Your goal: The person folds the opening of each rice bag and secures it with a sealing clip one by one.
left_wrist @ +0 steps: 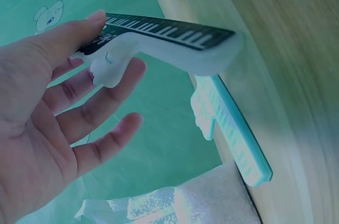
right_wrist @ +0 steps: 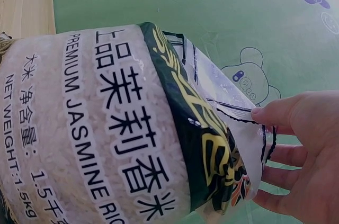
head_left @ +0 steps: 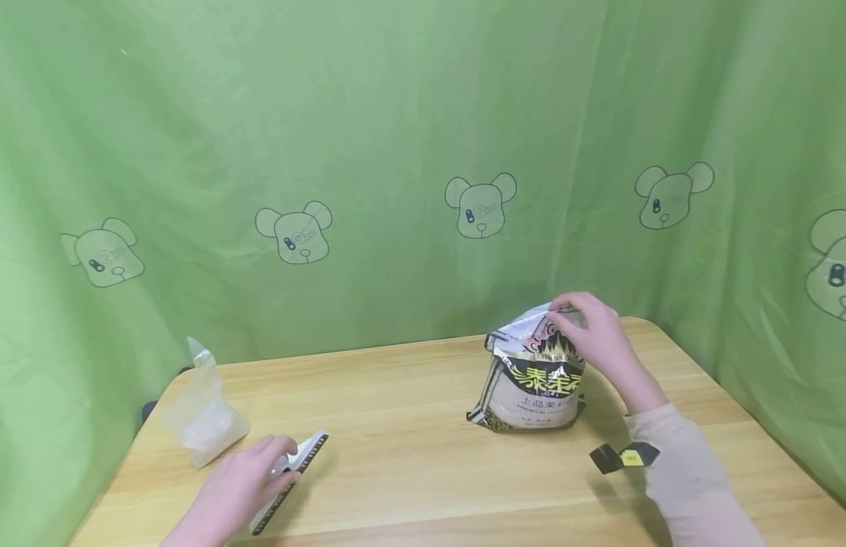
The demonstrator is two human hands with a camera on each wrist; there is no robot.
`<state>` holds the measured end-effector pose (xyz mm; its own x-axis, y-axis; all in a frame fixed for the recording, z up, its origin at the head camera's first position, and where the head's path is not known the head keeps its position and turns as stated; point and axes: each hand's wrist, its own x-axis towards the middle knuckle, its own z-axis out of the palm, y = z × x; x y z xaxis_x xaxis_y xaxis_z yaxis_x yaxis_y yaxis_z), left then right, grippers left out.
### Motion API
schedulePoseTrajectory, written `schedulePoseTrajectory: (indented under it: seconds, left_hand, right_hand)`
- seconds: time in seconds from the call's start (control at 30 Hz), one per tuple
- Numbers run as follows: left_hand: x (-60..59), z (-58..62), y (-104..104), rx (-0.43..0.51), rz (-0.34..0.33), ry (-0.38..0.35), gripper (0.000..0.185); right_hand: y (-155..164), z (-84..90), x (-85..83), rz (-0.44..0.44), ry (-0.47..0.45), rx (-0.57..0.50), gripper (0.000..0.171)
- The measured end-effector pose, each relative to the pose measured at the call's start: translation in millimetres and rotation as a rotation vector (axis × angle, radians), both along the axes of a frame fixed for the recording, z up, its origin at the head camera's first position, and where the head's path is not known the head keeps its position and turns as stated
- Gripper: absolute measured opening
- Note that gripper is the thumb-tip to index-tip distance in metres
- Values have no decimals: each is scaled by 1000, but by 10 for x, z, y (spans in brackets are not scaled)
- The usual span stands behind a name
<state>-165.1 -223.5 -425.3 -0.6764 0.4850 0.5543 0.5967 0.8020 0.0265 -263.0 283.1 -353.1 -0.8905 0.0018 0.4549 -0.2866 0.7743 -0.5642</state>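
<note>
Right hand (head_left: 596, 331) pinches the top edge of the upright rice bag (head_left: 536, 376), which hangs directly below its grip. Left hand (head_left: 241, 477), fingers spread, rests on the sealing clip (head_left: 294, 479), whose long axis runs away from the grip along the surface (head_left: 423, 463).

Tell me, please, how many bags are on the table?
2. The rice bag stands right of centre, its top pinched by the right hand. A small clear plastic bag sits at the table's far-left edge, near the left hand. No others show.
</note>
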Motion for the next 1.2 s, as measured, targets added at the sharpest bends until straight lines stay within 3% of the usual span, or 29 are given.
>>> schedulePoseTrajectory:
  seconds: [0.17, 0.3, 0.47, 0.73, 1.2]
  left_hand:
    - [-31, 35, 25, 13, -51, 73, 37]
    - [-70, 88, 85, 23, -58, 90, 35]
    - [-122, 162, 180, 19, -30, 88, 34]
    - [-264, 215, 303, 21, -71, 68, 31]
    - [-460, 420, 522, -1, -43, 21, 29]
  right_hand:
    - [9, 2, 4, -3, -10, -3, 26]
    - [10, 6, 1, -1, -10, -4, 27]
    - [8, 13, -12, 1, -11, -4, 27]
    - [26, -16, -21, -2, -3, -2, 25]
    - [15, -3, -2, -4, -17, -10, 25]
